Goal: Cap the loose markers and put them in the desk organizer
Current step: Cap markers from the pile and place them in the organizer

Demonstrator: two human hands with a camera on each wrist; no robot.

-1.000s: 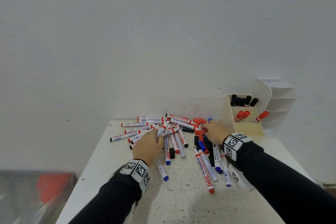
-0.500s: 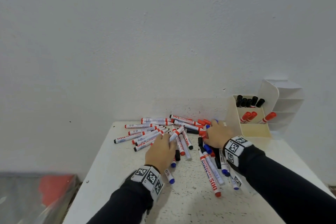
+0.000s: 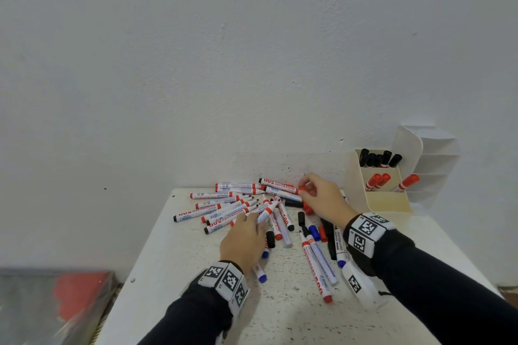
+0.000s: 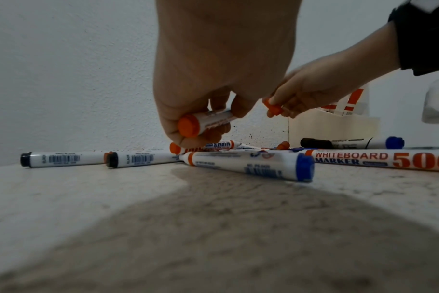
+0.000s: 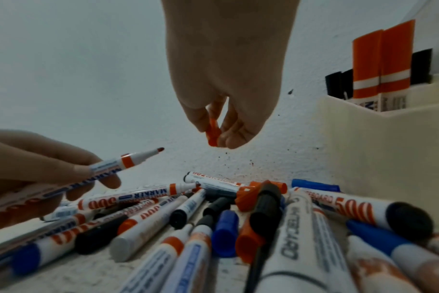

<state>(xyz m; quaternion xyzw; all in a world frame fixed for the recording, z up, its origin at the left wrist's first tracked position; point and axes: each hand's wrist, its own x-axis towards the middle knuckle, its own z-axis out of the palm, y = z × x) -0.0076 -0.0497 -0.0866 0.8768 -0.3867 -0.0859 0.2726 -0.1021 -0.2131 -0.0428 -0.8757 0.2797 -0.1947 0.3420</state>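
The pale worktop (image 3: 179, 260) fills the lower middle of the head view, with the cream desk organizer (image 3: 388, 202) at its right rear holding capped markers and loose markers (image 3: 232, 204) heaped at centre. Left of centre, the left hand (image 3: 244, 241) grips an uncapped red marker (image 5: 124, 161). Just right, the right hand (image 3: 322, 199) pinches a red cap (image 5: 211, 133), apart from the marker's tip.

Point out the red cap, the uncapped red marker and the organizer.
red cap (image 5: 211, 132): right wrist view, cap's side.
uncapped red marker (image 5: 128, 161): right wrist view, red collar.
organizer (image 3: 388, 202): head view, front wall.
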